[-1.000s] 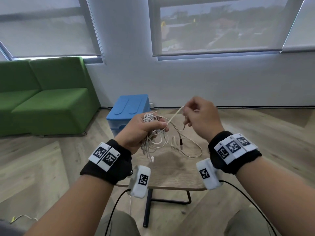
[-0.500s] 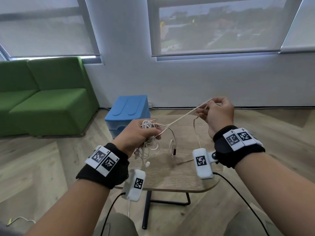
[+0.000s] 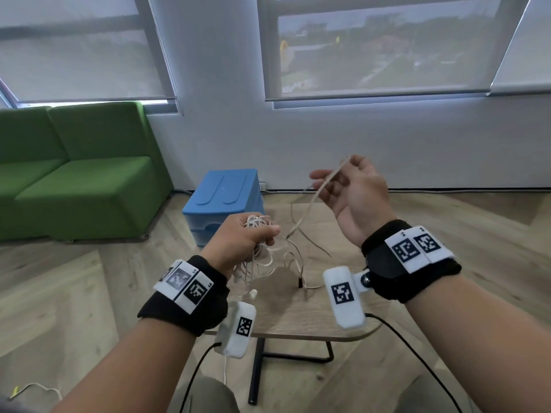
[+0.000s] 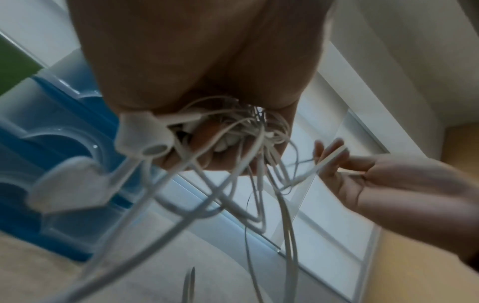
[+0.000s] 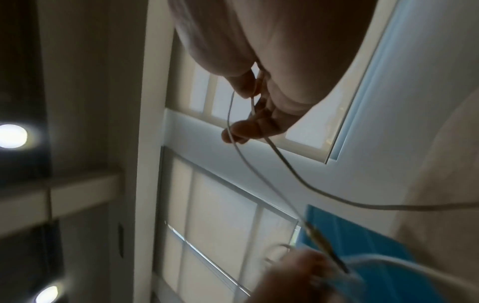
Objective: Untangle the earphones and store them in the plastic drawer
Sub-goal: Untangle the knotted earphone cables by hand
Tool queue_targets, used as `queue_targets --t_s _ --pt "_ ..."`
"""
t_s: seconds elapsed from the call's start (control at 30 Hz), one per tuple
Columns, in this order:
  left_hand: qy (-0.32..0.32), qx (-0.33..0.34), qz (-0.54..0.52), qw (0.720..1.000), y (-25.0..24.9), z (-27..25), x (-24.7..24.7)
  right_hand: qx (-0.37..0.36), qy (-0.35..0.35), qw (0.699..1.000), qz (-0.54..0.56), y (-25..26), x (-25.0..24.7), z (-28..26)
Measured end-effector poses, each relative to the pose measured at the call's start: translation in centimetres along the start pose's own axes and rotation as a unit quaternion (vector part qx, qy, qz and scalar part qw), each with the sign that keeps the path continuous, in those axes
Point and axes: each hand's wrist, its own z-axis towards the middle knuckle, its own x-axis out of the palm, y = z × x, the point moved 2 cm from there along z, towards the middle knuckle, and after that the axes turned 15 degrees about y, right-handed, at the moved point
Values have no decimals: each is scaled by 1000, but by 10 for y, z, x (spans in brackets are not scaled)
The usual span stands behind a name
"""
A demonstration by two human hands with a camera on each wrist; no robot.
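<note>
My left hand (image 3: 250, 238) grips a tangled bunch of white earphone cords (image 3: 257, 225) above the table. Loose loops, a white earbud (image 3: 253, 293) and a dark jack plug (image 3: 299, 283) hang below it. The left wrist view shows earbuds (image 4: 145, 139) and cords spilling from the fist. My right hand (image 3: 350, 189) is raised to the right. It pinches one strand (image 3: 316, 198) between thumb and forefinger, the other fingers loosely spread. That strand runs slack down to the bunch. The blue plastic drawer (image 3: 223, 195) stands behind the left hand, its drawers closed.
A small wooden table (image 3: 298, 320) on a black metal leg stands under the hands. A green sofa (image 3: 74, 174) is at the left, a white wall with windows behind. Another thin cable (image 3: 38, 387) lies on the wooden floor at bottom left.
My right hand has moved up and to the right, drawing the strand out of the bunch, and its fingers have spread from a fist. The left hand has kept its grip.
</note>
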Motion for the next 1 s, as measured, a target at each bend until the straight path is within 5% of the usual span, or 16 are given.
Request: queue_targets --t_s 0.17,0.33,0.47,0.6,0.63,0.73,0.83,1.0 --pt "-33 -7 12 999 5 -4 -8 -8 -29 999 -29 9 -8 10" --pt "-26 41 -42 998 -9 -9 -7 85 -13 981 -175 -27 -30 11" --pt "22 82 -73 994 -21 -15 -1 136 60 920 -362 -51 -41 0" --pt "49 92 -95 990 -24 -18 1 140 126 813 -551 -57 -38 -8" --pt "52 92 -96 990 -23 -18 2 127 140 812 -552 -54 -34 -10" --pt "48 90 -103 989 -20 -18 3 140 230 880 -391 -48 -18 -16" --pt "44 96 -99 989 -18 -16 4 145 297 877 -350 -51 -8 -23" --pt "47 106 -62 991 -18 -19 2 90 271 885 -368 -46 -17 -21"
